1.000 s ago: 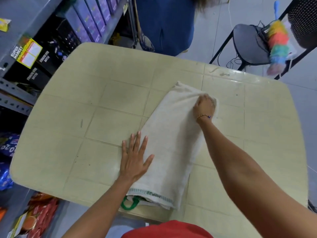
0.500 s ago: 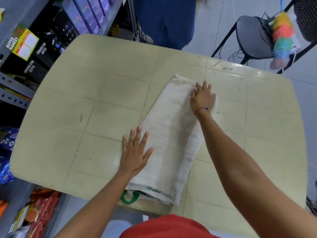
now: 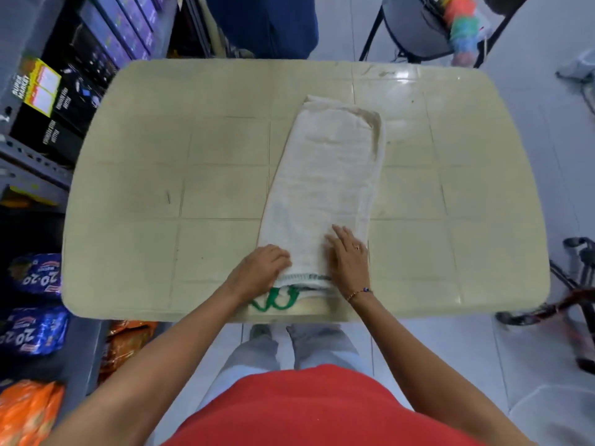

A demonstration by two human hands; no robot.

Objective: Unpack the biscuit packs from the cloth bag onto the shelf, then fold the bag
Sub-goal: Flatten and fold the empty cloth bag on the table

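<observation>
Cloth bag (image 3: 325, 178), left fingers (image 3: 283, 257) tucked under

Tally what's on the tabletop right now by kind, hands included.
Cloth bag, folded lengthwise into a long strip, green handles at the near end: 1
Hands on the bag's near end, left hand and right hand: 2
Biscuit packs on the table: 0
Total: 3

Red top (image 3: 322, 410), grey trousers (image 3: 257, 352), bracelet (image 3: 358, 293) (beaded)
</observation>
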